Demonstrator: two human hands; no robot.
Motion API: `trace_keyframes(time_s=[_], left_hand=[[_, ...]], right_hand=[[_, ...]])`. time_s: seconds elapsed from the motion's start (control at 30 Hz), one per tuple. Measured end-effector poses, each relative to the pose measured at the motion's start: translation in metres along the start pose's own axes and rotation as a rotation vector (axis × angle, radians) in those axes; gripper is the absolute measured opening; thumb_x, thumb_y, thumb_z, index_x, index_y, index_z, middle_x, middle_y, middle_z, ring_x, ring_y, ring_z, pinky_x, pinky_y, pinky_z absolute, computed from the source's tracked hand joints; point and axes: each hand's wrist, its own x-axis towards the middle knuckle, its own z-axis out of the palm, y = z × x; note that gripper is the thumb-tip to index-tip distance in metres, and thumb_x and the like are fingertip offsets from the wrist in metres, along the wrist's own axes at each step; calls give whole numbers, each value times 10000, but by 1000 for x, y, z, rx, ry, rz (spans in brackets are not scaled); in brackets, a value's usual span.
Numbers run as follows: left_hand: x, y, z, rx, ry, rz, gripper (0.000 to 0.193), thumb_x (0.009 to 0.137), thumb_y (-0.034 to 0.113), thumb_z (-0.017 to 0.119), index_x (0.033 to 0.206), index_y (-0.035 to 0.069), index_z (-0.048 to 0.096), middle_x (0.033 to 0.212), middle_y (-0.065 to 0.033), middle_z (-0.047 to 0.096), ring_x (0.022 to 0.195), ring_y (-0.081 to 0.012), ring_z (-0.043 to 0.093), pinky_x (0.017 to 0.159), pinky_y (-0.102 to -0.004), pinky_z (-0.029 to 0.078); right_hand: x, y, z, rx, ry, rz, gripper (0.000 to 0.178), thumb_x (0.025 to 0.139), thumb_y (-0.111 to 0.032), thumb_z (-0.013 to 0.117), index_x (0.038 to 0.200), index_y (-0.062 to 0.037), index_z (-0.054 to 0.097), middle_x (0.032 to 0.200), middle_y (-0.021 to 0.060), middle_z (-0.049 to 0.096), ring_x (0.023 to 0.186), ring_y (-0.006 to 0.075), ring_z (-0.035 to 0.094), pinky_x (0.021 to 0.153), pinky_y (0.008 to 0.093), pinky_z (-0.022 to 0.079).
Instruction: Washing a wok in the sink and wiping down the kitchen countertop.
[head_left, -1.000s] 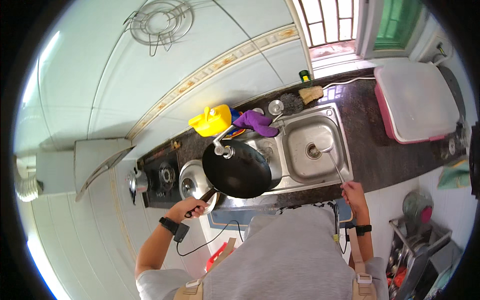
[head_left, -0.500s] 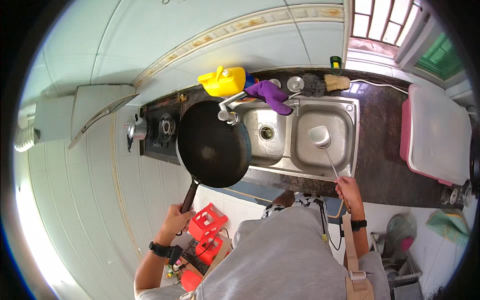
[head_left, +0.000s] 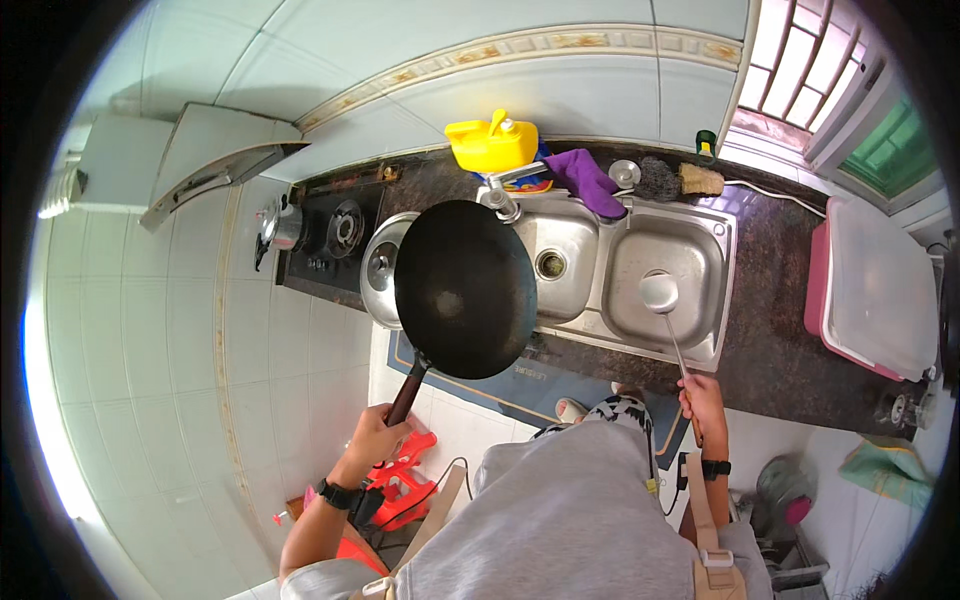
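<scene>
My left hand (head_left: 382,434) is closed round the dark handle of a large black wok (head_left: 465,295). The wok is held up over the counter's front edge, its inside facing me, and it covers part of the left sink basin (head_left: 555,270). With my right hand (head_left: 704,405) I grip the handle end of a metal ladle (head_left: 659,293). Its head is over the right sink basin (head_left: 635,320); whether it touches the bottom I cannot tell. Just left of the wok, partly hidden by it, a round metal lid (head_left: 378,275) shows on the counter.
A gas stove (head_left: 347,228) with a metal pot (head_left: 285,225) stands left. Behind the sink are a yellow jug (head_left: 492,147), purple gloves (head_left: 583,182) by the faucet (head_left: 500,203), a scouring pad (head_left: 658,178) and a sponge (head_left: 700,180). A pink bin (head_left: 875,290) sits right; red stools (head_left: 405,485) are below left.
The wok has moved right and a little toward me, so the metal lid behind it now shows. The ladle's head has come slightly nearer to me within the right basin. The view has shifted too.
</scene>
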Motion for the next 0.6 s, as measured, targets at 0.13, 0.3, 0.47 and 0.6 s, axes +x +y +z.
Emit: trace_keyframes(time_s=[0.13, 0.3, 0.47, 0.6], left_hand=[[-1, -28, -14, -246, -116, -32, 116, 890, 62, 653, 931, 9, 559, 601, 23, 456, 435, -47, 390, 364, -246, 245], [7, -121, -13, -653, -346, -43, 141, 941, 104, 619, 898, 89, 486, 626, 62, 388, 459, -25, 349, 363, -214, 212], [5, -219, 14, -826, -494, 87, 198, 923, 76, 649, 891, 107, 457, 571, 75, 358, 405, -23, 307, 348, -215, 202], [9, -269, 41, -935, -525, 202, 193, 887, 27, 652, 878, 88, 469, 552, 51, 406, 394, -46, 355, 354, -233, 240]], right_hand=[[-25, 7, 19, 16, 56, -58, 294, 1029, -255, 523, 960, 16, 615, 619, 32, 531, 433, 83, 460, 368, 237, 355], [-60, 23, 55, 50, 176, -113, 287, 1027, -264, 524, 965, -3, 627, 637, 28, 536, 432, 86, 456, 369, 238, 358], [-117, 37, 93, 39, 210, -202, 219, 1007, -252, 562, 997, -39, 613, 629, 18, 515, 439, 81, 439, 369, 248, 351], [-159, 38, 115, -134, 266, -287, 136, 964, -172, 627, 998, -42, 606, 628, 12, 521, 416, 66, 424, 359, 229, 331]])
